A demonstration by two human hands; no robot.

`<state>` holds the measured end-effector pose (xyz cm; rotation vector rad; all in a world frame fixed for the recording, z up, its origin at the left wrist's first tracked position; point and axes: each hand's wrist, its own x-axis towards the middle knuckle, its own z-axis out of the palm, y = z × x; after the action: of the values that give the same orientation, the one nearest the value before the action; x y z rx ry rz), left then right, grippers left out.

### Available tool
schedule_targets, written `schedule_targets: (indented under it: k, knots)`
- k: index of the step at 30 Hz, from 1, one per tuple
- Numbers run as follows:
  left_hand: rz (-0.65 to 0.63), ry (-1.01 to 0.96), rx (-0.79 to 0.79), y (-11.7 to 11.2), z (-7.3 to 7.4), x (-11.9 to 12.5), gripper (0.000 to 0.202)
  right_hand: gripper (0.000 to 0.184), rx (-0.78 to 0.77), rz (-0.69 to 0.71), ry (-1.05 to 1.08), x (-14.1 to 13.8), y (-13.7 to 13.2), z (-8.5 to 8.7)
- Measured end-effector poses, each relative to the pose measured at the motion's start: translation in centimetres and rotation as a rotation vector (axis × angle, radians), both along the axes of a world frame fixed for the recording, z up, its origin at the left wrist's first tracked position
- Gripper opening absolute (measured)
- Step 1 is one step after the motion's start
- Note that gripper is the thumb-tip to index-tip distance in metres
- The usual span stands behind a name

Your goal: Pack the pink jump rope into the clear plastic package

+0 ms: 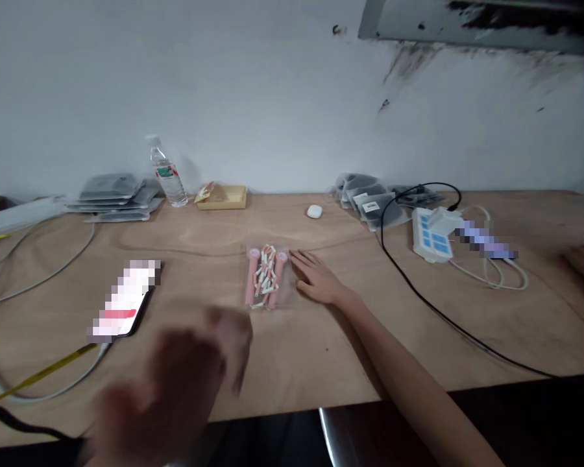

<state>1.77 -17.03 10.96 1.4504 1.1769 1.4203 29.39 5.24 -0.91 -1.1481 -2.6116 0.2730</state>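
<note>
My open, flat right hand (316, 279) rests at the right edge of the bagged beaded skipping rope (267, 277) mid-table (292, 370), gripping nothing; left hand (189, 370) blurred, can't tell. Probably light, floppy, slick film; best pinched across the stiff handles (252, 280). Count: one packet, two handles, one water bottle (168, 174), two phones (126, 298).

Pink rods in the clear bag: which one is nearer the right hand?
The right pink rod, close to the fingertips of the right hand; the left pink rod lies beyond the small pink-and-white pieces.
</note>
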Motion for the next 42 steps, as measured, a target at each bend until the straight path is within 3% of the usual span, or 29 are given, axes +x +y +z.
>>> schedule_targets:
  k: [3, 5, 7, 10, 15, 19, 24, 30, 37, 40, 42]
  knots:
    - [0.092, -0.054, 0.142, 9.1, -1.2, 2.6, 0.047, 0.075, 0.004, -0.008, 0.013, -0.2, -0.1, 0.1]
    - [0.145, 0.136, 0.092, 14.3, -3.0, 2.8, 0.041, 0.076, 0.006, -0.003, 0.019, -0.2, -0.1, 0.2]
    - [0.197, 0.363, 0.040, 17.9, -5.2, 1.5, 0.037, 0.077, 0.005, -0.007, 0.024, -0.3, -0.2, 0.2]
    - [0.113, 0.638, 0.069, 20.4, -8.1, -1.6, 0.049, 0.071, 0.002, -0.035, 0.040, -0.3, -0.3, 0.2]
    - [-0.290, 1.052, 0.131, 21.0, -10.6, -4.7, 0.077, 0.063, 0.012, -0.070, 0.038, -0.6, -0.5, 0.2]
    - [-0.386, 1.168, 0.183, 20.7, -11.3, -5.2, 0.095, 0.062, 0.016, -0.066, 0.014, -0.8, -0.6, 0.3]
    - [-0.451, 1.137, 0.190, 20.6, -11.4, -5.5, 0.124, 0.060, 0.023, -0.088, 0.002, -0.8, -0.7, 0.2]
    - [-0.427, 1.082, 0.186, 20.0, -10.9, -5.4, 0.114, 0.058, 0.036, -0.104, -0.022, -1.0, -0.6, 0.0]
    - [-0.346, 0.926, 0.117, 20.2, -10.6, -5.3, 0.062, 0.072, 0.013, -0.207, 0.160, -0.8, -0.1, -0.4]
    - [-0.205, 0.722, 0.035, 20.9, -10.8, -5.0, 0.051, 0.065, -0.014, -0.268, 0.339, -0.7, 0.2, -0.6]
    - [-0.024, 0.630, 0.001, 21.1, -10.6, -4.9, 0.049, 0.060, -0.039, -0.317, 0.456, -0.7, 0.3, -0.7]
